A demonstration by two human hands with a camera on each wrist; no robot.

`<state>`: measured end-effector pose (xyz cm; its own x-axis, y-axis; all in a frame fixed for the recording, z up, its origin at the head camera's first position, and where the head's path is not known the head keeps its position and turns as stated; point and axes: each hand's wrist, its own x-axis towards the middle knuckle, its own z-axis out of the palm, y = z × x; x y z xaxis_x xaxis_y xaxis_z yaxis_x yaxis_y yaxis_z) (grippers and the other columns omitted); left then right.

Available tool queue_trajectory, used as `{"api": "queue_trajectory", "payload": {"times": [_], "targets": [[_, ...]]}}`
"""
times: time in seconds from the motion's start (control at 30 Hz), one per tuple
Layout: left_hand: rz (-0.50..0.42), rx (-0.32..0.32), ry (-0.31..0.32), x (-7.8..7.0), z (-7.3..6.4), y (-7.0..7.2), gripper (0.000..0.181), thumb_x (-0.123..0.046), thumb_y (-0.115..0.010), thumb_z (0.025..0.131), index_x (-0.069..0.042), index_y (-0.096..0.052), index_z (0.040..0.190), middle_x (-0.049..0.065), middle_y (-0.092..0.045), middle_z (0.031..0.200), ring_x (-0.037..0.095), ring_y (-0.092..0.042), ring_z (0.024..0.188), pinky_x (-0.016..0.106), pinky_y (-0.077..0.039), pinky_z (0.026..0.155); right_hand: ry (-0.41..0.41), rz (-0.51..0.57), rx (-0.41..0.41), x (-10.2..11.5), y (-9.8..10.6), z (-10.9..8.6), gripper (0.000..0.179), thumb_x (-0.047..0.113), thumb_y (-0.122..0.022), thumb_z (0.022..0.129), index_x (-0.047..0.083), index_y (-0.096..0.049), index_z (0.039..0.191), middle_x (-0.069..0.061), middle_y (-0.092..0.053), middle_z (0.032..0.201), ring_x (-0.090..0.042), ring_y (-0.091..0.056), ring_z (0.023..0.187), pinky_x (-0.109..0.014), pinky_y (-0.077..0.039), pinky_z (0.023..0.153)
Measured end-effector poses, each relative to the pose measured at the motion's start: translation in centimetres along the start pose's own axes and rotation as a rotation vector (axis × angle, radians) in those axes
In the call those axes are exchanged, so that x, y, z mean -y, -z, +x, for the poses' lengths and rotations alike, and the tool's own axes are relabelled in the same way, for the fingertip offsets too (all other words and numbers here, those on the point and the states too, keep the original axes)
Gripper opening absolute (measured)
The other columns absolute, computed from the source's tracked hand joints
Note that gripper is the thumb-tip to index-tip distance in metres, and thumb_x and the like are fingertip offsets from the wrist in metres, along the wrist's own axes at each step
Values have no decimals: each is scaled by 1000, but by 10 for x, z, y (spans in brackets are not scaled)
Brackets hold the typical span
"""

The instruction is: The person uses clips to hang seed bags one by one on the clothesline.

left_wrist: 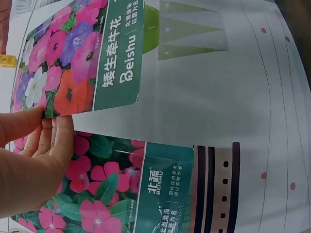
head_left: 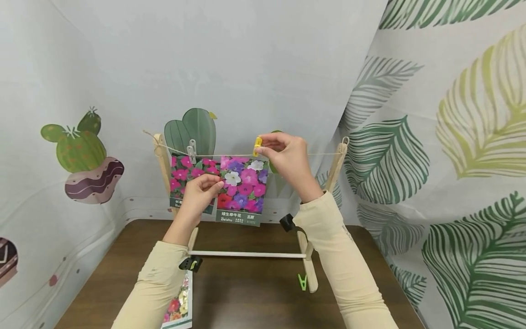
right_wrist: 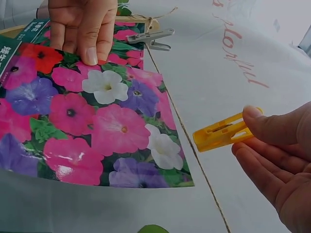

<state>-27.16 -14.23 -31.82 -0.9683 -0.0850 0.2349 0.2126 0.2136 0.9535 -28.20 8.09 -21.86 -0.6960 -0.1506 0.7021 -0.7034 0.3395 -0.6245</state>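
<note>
My left hand pinches the left edge of a seed packet printed with pink, purple, red and white flowers. The packet's top edge lies along the thin string. Between thumb and fingers, my right hand pinches a yellow clothespin, its tip right at the string above the packet. To the left, a second packet with pink flowers hangs from the string by a grey clothespin. My left hand partly covers that second packet in the head view.
Two wooden posts hold the string, with a white rod joining their feet low down. A green clothespin lies on the brown table by the right foot. Another flower packet lies front left, partly under my left sleeve.
</note>
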Motion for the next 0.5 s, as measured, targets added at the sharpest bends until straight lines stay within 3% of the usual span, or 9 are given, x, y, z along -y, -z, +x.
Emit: {"api": "queue_trajectory", "payload": {"times": [0.27, 0.5], "targets": [[3, -9, -3, 1, 0, 0, 25, -17, -63, 94, 3, -63, 109, 12, -68, 102, 10, -61, 81, 25, -51, 73, -49, -43, 46, 1, -4, 6, 23, 15, -79, 80, 6, -75, 101, -6, -73, 91, -14, -70, 79, -28, -55, 74], [-8, -18, -7, -2, -1, -1, 24, -16, -63, 94, 3, -62, 109, 11, -68, 101, 8, -61, 81, 32, -52, 77, -81, -30, 61, 3, -5, 7, 21, 13, -78, 80, 6, -75, 100, -6, -73, 91, -14, -69, 80, -28, -55, 73]]}}
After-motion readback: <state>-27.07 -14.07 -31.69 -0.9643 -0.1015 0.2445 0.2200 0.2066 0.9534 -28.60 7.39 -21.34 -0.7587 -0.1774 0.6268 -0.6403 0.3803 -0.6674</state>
